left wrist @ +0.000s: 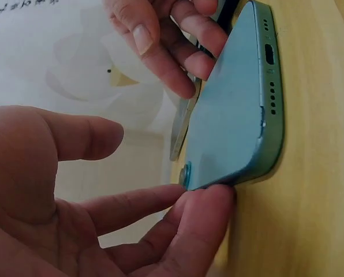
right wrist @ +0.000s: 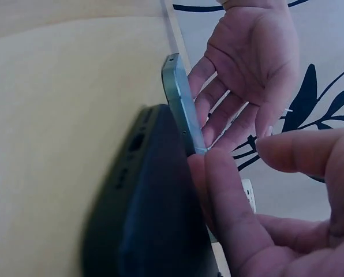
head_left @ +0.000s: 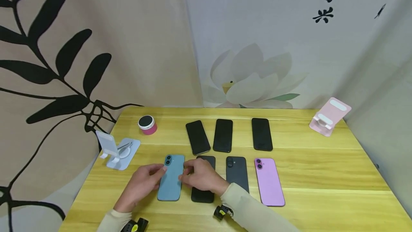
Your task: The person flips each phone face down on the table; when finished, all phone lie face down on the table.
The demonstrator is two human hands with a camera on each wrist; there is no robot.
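A light blue phone (head_left: pixel 171 178) lies back up on the wooden table, its camera lenses at the far end. My left hand (head_left: pixel 143 184) is at its left edge; in the left wrist view, fingertips (left wrist: pixel 209 202) touch that edge while the thumb stands apart. On the opposite side, my right hand (head_left: pixel 202 175) has its fingertips beside the right edge, its thumb also apart in the right wrist view; whether they touch it I cannot tell. Under the right hand lies a black phone (head_left: pixel 202 196), partly covered by it. The blue phone's end with the charging port (left wrist: pixel 270 55) faces me.
Right of the hands lie a dark grey phone (head_left: pixel 237 173) and a purple phone (head_left: pixel 269 182). Behind are black-screened phones (head_left: pixel 197 137), (head_left: pixel 222 135), (head_left: pixel 262 134). A white stand (head_left: pixel 123 153) and pink-white jar (head_left: pixel 147 125) are at left; a pink stand (head_left: pixel 329 116) is back right.
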